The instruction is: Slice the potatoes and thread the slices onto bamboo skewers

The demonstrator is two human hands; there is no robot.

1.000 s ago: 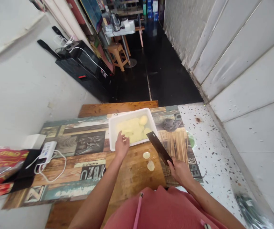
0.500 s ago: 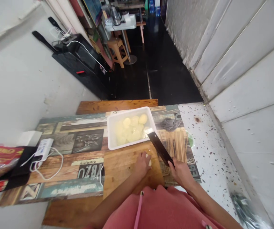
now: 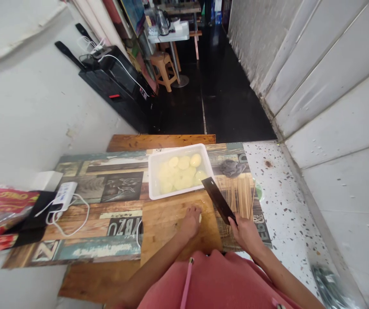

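A: Which structures lie nearest?
B: Two hands. The right hand (image 3: 248,235) is closed around the handle of one dark, rectangular metal cleaver (image 3: 217,200), its blade angled up toward the tray. The left hand (image 3: 190,221) has its fingers curled on one pale yellow, thin-edged piece (image 3: 200,218), grasped at the fingertips above one brown wooden cutting board (image 3: 163,225).

A: What supports the board?
B: One multicoloured, wood-patterned tabletop (image 3: 96,250). Its print includes large letters, Z and B among them, and an ampersand at the right edge.

A: What lies to either side?
B: To the left, one red-and-clear plastic packet (image 3: 12,201), its lettering too blurred to read, and one white power strip (image 3: 66,194) with a looped white cable. To the right, a spread of thin tan sticks (image 3: 243,197), too many to count.

A: And beyond the board?
B: One white rectangular plastic tray (image 3: 152,189) holds rounded yellow pieces (image 3: 184,172); at least four are distinct, the rest merge. One crumpled grey cloth (image 3: 232,168) lies to its right.

A: The background?
B: One black boxy appliance (image 3: 115,88), its label illegible; one tan plastic stool (image 3: 163,68); farthest, one silvery kettle (image 3: 163,22).
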